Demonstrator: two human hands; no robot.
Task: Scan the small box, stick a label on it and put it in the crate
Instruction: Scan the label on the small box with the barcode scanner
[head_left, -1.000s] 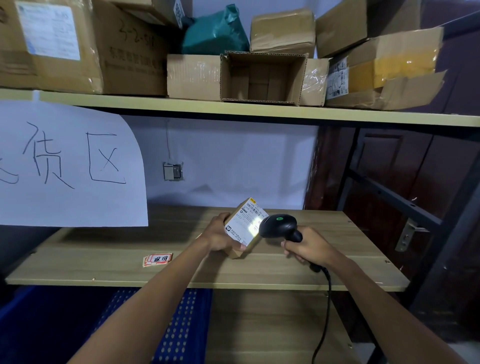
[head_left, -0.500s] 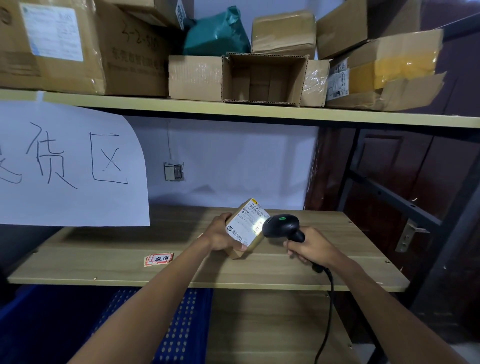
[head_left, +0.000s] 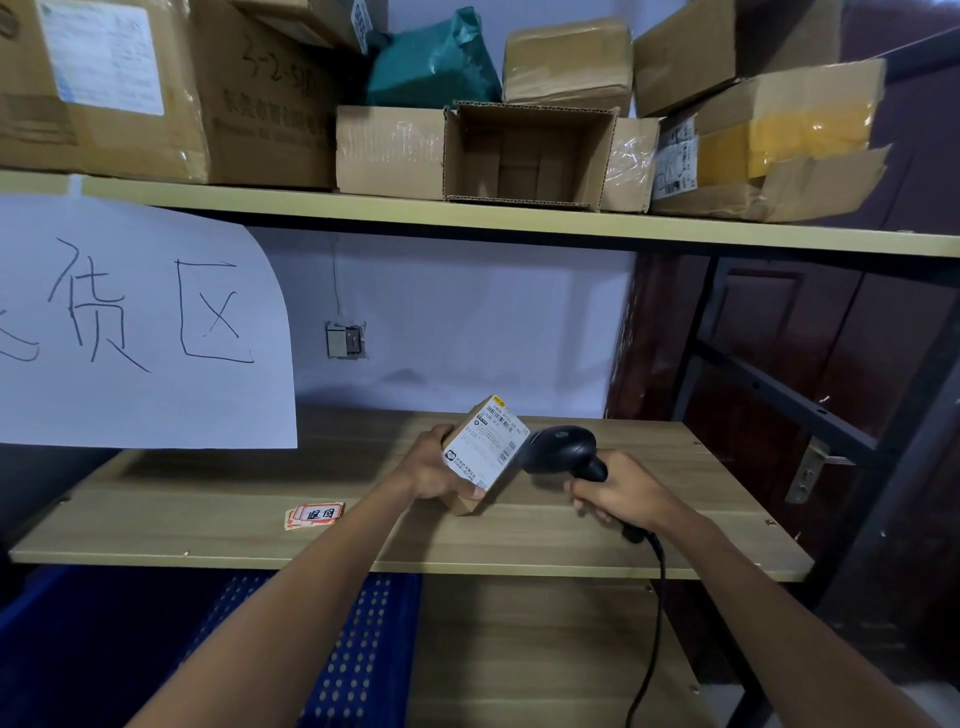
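The wooden shelf (head_left: 208, 514) that serves as the work surface runs across the middle of the view, roofed by an upper shelf (head_left: 467, 218) loaded with cartons, so headroom is limited but the board is mostly bare on both sides of the hands. Below it at 7 o'clock sits the blue crate (head_left: 332, 649), its perforated wall showing under the shelf's front edge. A paper sign (head_left: 135, 322) hangs at 9 o'clock. The left hand (head_left: 441, 470) is clamped round the small box (head_left: 485, 452), holding it tilted above the shelf just past centre, its printed face turned toward 3 o'clock. The right hand (head_left: 615, 493) is closed on the grip of the black scanner (head_left: 563, 449), whose head sits just beside that face. To scan well, I judge the barcode should stay square to the scanner window with a little gap and both hands steady. The red-and-white labels (head_left: 314, 515) lie on the shelf at 9 o'clock of the box, within easy reach. The scanner cable (head_left: 655, 623) drops over the front edge; it could snag on the way down to the crate.
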